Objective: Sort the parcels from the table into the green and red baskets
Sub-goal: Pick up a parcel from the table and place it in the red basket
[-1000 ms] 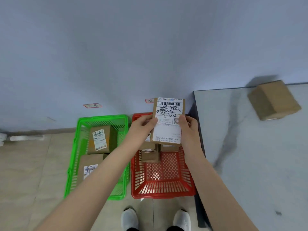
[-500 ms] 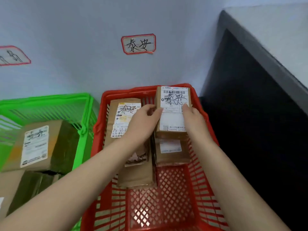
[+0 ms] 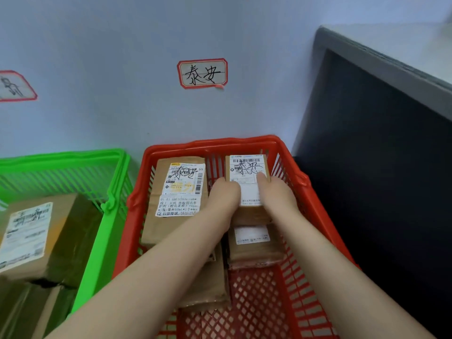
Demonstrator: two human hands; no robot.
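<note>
A small brown parcel (image 3: 247, 170) with a white handwritten label sits low in the back right corner of the red basket (image 3: 215, 144). My left hand (image 3: 223, 196) grips its left side and my right hand (image 3: 275, 194) grips its right side, thumb on the label. Beside it on the left lies a larger labelled parcel (image 3: 179, 192); another small parcel (image 3: 254, 243) lies just in front of the held one. The green basket (image 3: 115, 204) stands to the left with brown parcels (image 3: 44, 238) inside.
A handwritten red-framed tag (image 3: 202, 73) is stuck on the wall above the red basket, another tag (image 3: 14, 86) above the green one. The dark side of the table (image 3: 381, 167) rises close on the right of the red basket.
Both hands have lowered the small parcel from above the baskets into the red basket's back right corner, and the view has dropped down close to the baskets.
</note>
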